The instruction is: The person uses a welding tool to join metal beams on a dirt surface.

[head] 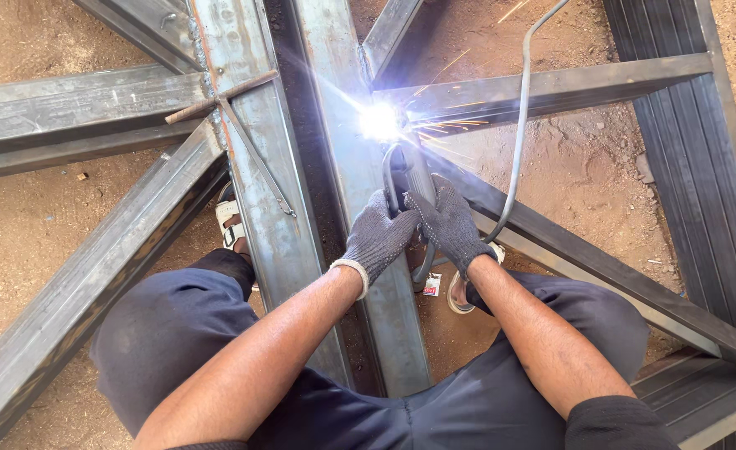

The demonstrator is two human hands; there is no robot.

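Steel frame on dirt ground.

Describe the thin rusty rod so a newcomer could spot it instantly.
Start at the steel frame of grey beams over red dirt. On its upper left joint lies the rusty rod, slanting across a weld seam. It alone is thin, round and brown; the beams are broad, flat and grey.

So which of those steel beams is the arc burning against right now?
The arc sits where the right-running beam meets the central beam, just beyond both gloved hands; the left-side beams show no sparks.

Dark grey gloves, grey steel beams, brown dirt.
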